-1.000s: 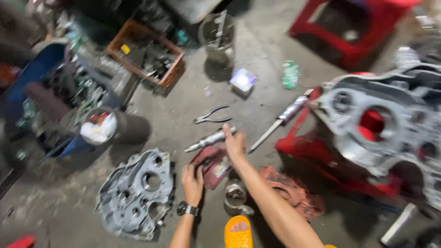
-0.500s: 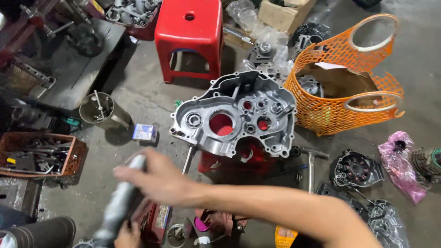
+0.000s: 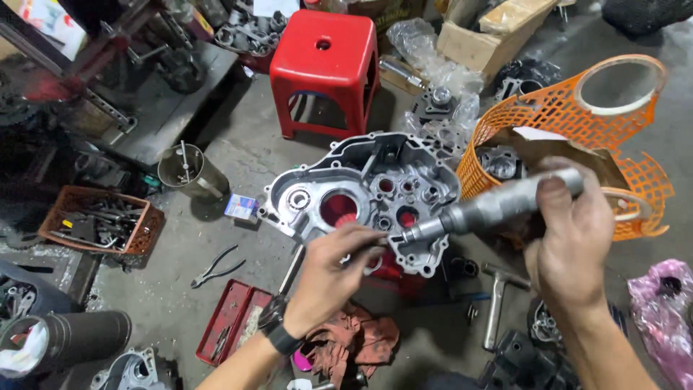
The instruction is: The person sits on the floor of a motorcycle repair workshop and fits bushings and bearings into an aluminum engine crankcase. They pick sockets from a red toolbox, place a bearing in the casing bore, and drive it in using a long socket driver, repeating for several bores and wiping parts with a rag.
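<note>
My right hand [image 3: 570, 245] grips the thick grey handle of an impact driver [image 3: 498, 206], held nearly level with its tip pointing left. My left hand [image 3: 336, 271], with a black watch on the wrist, pinches the tool's tip at the lower edge of a silver engine crankcase half [image 3: 361, 191]. The crankcase lies flat on a low red stand, its open face up, showing round bores and bolt holes.
A red plastic stool [image 3: 325, 61] stands behind the crankcase. An orange mesh basket [image 3: 570, 119] sits to the right. Pliers [image 3: 216, 267], a red tool tray [image 3: 231, 328], a red rag [image 3: 354, 343], a hammer [image 3: 498, 303] and a brown crate of tools [image 3: 97, 224] lie around on the concrete floor.
My view has swung from the left floor area to the crankcase. The impact driver, picked up from the floor, has moved to the right hand, and the left hand now holds its tip.
</note>
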